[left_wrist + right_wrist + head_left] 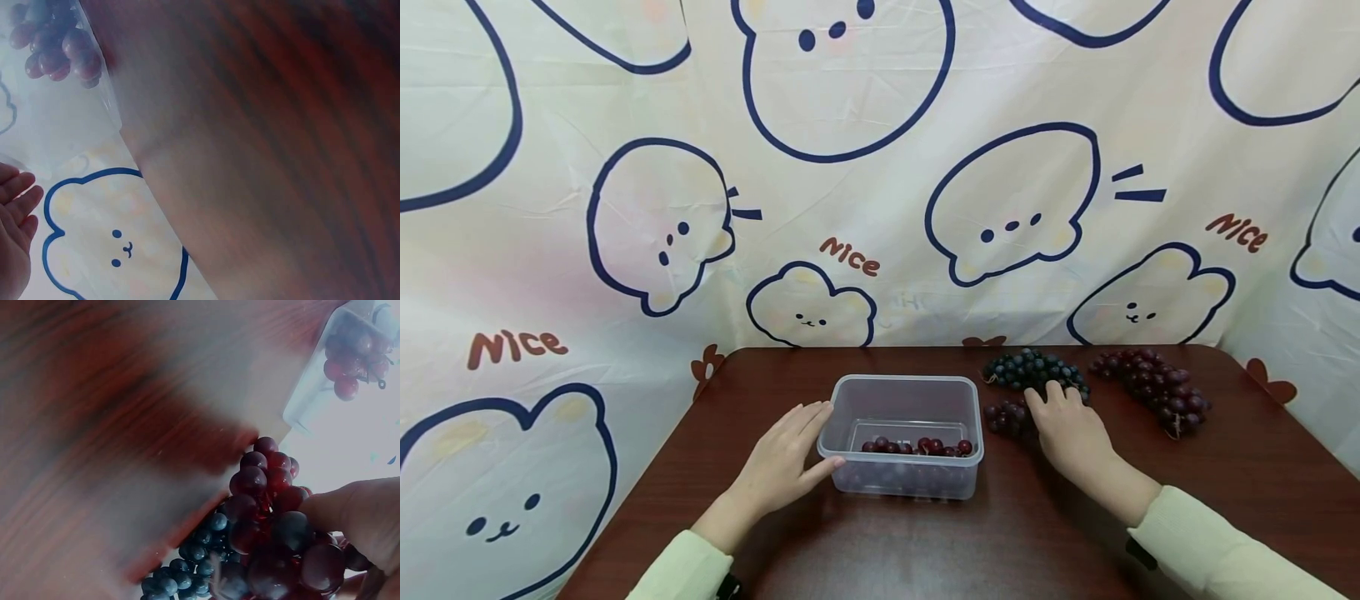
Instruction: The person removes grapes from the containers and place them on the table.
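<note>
In the head view, a clear plastic container (902,379) stands on the table with a bunch of red grapes (928,447) inside. My left hand (778,458) lies at its left side, fingers straight along the wall and the thumb at the front rim. To the right of the container, my right hand (1070,432) grips a bunch of dark red grapes (269,537), thumb and fingers around its near end in the right wrist view. Just behind that hand lies a bunch of blue-black grapes (1026,367).
Another bunch of purple-red grapes (1156,387) lies at the back right of the brown table (910,542). A patterned cloth (917,192) hangs behind the table's far edge and along both sides.
</note>
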The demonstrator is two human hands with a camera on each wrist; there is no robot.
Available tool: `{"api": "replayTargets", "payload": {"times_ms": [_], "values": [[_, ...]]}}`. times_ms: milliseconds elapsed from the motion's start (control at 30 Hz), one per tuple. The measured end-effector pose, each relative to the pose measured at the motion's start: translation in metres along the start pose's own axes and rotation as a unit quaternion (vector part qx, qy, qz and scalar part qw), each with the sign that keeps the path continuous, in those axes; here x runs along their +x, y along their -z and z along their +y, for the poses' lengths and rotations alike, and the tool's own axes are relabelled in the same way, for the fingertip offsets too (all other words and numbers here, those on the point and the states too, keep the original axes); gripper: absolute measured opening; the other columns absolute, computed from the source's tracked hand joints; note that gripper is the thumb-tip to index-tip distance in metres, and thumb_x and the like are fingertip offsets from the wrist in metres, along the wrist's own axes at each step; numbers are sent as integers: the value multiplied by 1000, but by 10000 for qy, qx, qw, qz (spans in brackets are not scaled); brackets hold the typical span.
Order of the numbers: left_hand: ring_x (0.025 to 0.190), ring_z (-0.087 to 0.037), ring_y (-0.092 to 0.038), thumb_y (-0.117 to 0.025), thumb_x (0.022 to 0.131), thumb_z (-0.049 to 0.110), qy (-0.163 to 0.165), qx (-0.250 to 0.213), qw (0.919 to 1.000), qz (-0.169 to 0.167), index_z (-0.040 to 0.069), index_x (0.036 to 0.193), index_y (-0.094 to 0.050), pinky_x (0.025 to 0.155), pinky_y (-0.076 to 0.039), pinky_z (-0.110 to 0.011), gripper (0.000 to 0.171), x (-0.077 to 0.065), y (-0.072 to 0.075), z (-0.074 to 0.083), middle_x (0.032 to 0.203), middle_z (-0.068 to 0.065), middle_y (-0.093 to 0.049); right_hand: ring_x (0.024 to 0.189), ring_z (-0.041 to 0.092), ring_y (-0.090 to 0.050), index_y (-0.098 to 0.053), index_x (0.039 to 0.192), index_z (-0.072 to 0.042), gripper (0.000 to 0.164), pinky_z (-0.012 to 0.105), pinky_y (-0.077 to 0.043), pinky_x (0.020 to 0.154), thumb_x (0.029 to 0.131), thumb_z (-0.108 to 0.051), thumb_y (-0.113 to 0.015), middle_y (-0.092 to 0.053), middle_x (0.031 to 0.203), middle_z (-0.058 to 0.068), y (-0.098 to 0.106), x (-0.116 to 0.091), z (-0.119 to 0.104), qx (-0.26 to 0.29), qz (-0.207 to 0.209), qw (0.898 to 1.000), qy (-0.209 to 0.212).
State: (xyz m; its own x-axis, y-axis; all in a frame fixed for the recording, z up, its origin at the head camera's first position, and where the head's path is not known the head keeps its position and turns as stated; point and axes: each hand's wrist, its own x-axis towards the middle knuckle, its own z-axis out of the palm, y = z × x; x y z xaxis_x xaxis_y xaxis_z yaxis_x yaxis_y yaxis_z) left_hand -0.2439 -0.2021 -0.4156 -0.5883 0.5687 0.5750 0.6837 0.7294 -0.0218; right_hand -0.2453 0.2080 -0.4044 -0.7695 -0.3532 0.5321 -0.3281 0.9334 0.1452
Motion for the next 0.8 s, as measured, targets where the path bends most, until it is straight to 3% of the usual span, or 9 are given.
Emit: {"api": "replayTargets", "payload": {"times_ms": [233,533,800], "values": [[124,-30,-52,-37,95,66,32,7,10000,-71,-4,133,-55,109,-35,-46,81,0,0,0,133,-18,-56,63,32,-47,-61,107,2,36,38,-41,36,74,4,-74,-48,83,18,3,-4,-1,148,-571,9981,-186],[125,-30,-51,-42,95,64,87,-10,9999,-143,-3,134,-55,110,-34,-45,79,0,1,0,134,-17,-56,59,29,-43,-60,100,1,32,35,-38,36,70,7,-72,-46,79,15,2,-6,-2,330,-632,9973,-166],[125,-30,-51,-40,95,65,108,-8,9999,-119,-3,134,-55,109,-34,-46,80,0,1,1,134,-17,-56,61,31,-45,-60,104,3,37,37,-41,38,70,6,-74,-49,82,17,1,-8,-1,350,-875,9954,-174]]}}
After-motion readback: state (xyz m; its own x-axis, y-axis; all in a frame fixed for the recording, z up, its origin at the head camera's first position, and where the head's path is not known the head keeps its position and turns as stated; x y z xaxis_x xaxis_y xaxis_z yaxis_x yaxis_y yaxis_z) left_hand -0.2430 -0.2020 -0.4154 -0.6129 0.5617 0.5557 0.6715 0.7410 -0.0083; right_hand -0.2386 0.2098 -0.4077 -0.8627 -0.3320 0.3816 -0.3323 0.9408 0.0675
